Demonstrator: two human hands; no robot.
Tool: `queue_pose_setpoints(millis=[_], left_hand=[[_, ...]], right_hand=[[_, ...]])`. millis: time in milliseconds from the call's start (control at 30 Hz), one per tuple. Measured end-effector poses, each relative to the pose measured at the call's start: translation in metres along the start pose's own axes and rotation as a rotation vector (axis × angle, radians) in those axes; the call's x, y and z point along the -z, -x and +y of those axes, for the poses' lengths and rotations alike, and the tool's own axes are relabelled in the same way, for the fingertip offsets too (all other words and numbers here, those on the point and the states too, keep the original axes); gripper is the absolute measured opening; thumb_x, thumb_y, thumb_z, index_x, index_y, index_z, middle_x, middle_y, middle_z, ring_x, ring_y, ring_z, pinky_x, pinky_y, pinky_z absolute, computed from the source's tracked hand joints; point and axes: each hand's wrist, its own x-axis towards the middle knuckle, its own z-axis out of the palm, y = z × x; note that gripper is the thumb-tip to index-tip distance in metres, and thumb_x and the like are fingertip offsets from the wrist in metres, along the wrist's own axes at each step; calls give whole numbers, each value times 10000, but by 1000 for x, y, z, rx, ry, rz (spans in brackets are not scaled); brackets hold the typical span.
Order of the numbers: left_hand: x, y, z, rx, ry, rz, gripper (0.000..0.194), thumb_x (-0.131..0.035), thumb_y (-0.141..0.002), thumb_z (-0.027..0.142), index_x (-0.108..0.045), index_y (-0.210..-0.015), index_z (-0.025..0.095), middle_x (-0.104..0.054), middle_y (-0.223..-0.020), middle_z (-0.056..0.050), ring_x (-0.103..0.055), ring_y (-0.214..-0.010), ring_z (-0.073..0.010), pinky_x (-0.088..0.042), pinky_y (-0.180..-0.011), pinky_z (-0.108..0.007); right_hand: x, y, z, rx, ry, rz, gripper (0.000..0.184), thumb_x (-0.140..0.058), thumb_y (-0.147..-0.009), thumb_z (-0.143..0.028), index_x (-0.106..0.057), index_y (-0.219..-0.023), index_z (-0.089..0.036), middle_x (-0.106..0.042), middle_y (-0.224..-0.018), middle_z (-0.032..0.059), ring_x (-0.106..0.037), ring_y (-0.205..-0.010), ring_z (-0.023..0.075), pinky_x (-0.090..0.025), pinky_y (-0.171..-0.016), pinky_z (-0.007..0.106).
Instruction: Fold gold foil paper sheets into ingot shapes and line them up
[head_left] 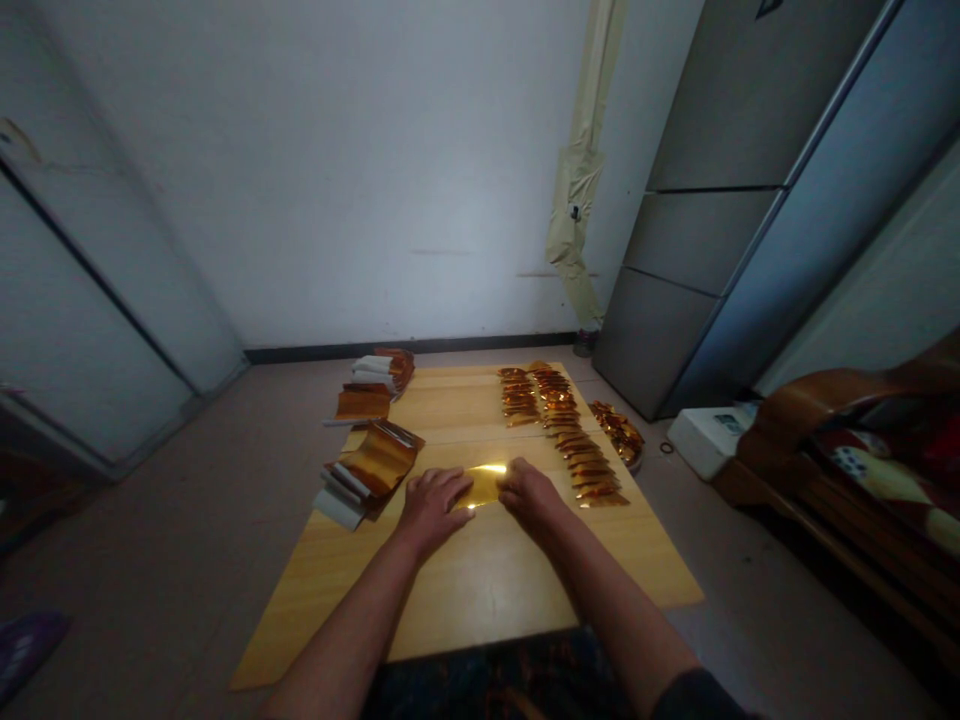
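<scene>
- your fingers (452, 480) are closed on both ends of the gold sheet (486, 487), which is between your hands, over the board (487, 590); i cannot tell whether it touches the wood.
- at the left, the near stack (384, 462) of gold sheets with pale parts lies along the board's edge, with a smaller gold bundle (363, 403) and a far stack (382, 370) beyond it. leave a gap beside your left knuckles, since loose corners could snag.
- your left hand (431, 503) grips the sheet's left end, thumb at the near edge. a light pinch should mark the surface less than a hard squeeze.
- the sheet between shows bright glare along its far edge. it looks thin and slick, so an even pull from both sides should stop the middle buckling.
- your right hand (531, 493) pinches the right end, its fingertips partly hidden. match its height and pressure to the left, so the edges lie square.
- further right, gold pieces stand in a short row (519, 398) and a longer row (585, 460). mind your right wrist: a brush could topple the nearest ones.
- past the board's right edge is a heap of gold pieces (619, 432); mind your elbow there.
</scene>
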Motion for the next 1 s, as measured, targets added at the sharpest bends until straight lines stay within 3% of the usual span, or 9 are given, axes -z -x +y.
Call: queue_pose_setpoints(millis=[467,800,1000], left_hand=[[0,-1,2,9,3,11,445,-651,-782,376,-620,-1225,363,-596,-1350,-7,-491,-1196,-272,-332,-977,-469],[-2,1,4,2,-53,27,387,-616,-822,380,-625,-1208,356,-493,-1448,-35,-440,-1263,-290,-330,-1000,-479],[-2,-3,7,-5,-39,47,338,-632,-811,361,-656,-1148,347,-561,-1372,-25,-461,-1228,-280,-338,-966,-465]], right_hand=[[2,-8,-4,-89,72,19,149,-598,-842,-284,-735,-897,-267,-601,-934,-11,-553,-770,108,-349,-657,203],[1,-11,-8,-162,118,24,136,-615,-856,-310,-726,-915,-257,-640,-929,1,-568,-778,119,-343,-643,200],[-4,-17,-7,-233,158,28,183,-583,-878,-356,-737,-889,-256,-634,-901,4,-560,-735,115,-298,-596,222]])
